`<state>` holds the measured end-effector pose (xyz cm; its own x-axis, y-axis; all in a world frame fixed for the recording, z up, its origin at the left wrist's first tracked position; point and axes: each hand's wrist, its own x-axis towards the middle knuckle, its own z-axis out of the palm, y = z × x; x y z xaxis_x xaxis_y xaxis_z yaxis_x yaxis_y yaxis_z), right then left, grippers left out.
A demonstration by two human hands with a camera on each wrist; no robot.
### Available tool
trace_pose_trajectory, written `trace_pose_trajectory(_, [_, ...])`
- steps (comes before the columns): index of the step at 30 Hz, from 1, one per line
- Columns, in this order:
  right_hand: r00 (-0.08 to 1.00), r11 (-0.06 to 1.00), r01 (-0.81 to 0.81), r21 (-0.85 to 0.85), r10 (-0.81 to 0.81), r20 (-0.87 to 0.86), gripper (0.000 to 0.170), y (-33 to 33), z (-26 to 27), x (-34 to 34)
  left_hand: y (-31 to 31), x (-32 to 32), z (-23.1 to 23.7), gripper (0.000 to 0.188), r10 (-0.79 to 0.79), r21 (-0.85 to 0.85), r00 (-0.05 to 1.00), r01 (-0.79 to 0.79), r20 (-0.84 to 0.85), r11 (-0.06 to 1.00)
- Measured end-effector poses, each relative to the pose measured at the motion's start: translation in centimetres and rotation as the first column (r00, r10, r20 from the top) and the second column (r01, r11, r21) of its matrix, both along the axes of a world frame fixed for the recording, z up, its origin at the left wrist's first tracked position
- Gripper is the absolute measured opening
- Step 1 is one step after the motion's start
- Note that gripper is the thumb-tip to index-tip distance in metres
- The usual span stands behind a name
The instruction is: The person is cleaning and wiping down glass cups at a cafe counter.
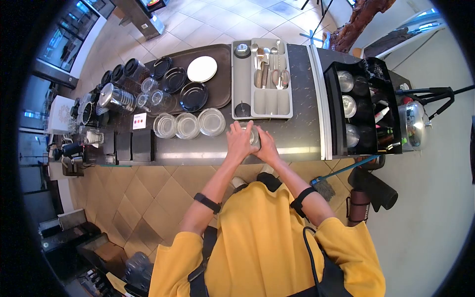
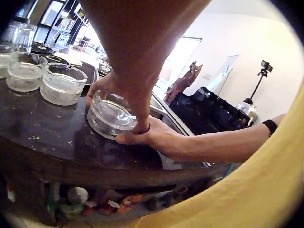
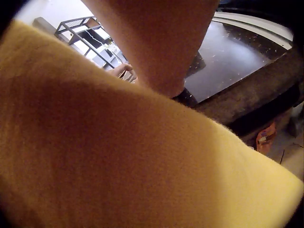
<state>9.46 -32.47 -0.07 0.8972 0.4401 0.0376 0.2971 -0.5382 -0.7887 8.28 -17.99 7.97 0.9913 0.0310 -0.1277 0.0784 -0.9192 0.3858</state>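
- Dark counter [image 1: 303, 99] stands over tiled floor [image 1: 143, 198] in the head view, where a person in a yellow shirt [image 1: 262, 232] works at a clear glass dish [image 1: 254, 136] set near the front edge, apparently for easy reach.
- Left hand [image 1: 240, 143] and right hand [image 1: 267, 147] grasp the dish from opposite sides, a hold that seems suited to keeping smooth, round glass steady.
- Three more dishes [image 1: 188, 126] line up side by side to the person's left, rims up, perhaps to keep them within reach. Just beyond the hands, a cutlery box [image 1: 241, 74] sorts utensils by compartment, likely so each kind is easily found.
- Left wrist view: the dish appears to rest on the counter. The left hand spans it from above, fingers bent around one side, thumb down the other; the right thumb lies low, by the base, while the other right fingers are hidden.
- Right wrist view: shirt and a forearm [image 3: 159, 42] block the dish, so the right hand's grip cannot be told from this angle.
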Motion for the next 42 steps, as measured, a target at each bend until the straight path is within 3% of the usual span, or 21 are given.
trace_pose_trajectory(16, [0.995, 0.994, -0.096, -0.046, 0.095, -0.031, 0.094, -0.6, 1.6, 1.4, 0.2, 0.3, -0.9, 0.099, -0.057, 0.101, 0.998, 0.052, 0.042, 0.994])
trace_pose_trajectory(24, [0.98, 0.98, -0.196, -0.008, 0.196, 0.019, 0.094, -1.0, 1.7, 2.4, 0.3, 0.1, -1.0, 0.101, 0.008, 0.06, 0.995, -0.013, 0.096, 0.998])
trace_pose_trajectory(27, [0.978, 0.978, -0.206, -0.023, 0.206, 0.015, 0.093, -1.2, 1.6, 2.4, 0.1, 0.0, -0.3, 0.1, 0.012, 0.02, 1.0, -0.012, -0.018, 1.0])
trace_pose_trajectory(35, [0.965, 0.966, -0.26, -0.004, 0.26, 0.046, 0.098, -1.7, 0.2, 2.7, -0.2, -0.1, 0.2, 0.1, 0.03, -0.019, 0.999, -0.03, -0.017, 0.999])
trace_pose_trajectory(42, [0.96, 0.959, -0.278, -0.048, 0.279, 0.016, 0.1, -2.1, -0.4, 2.7, -0.4, -0.7, 1.0, 0.087, -0.047, -0.038, 0.989, 0.053, 0.14, 0.998])
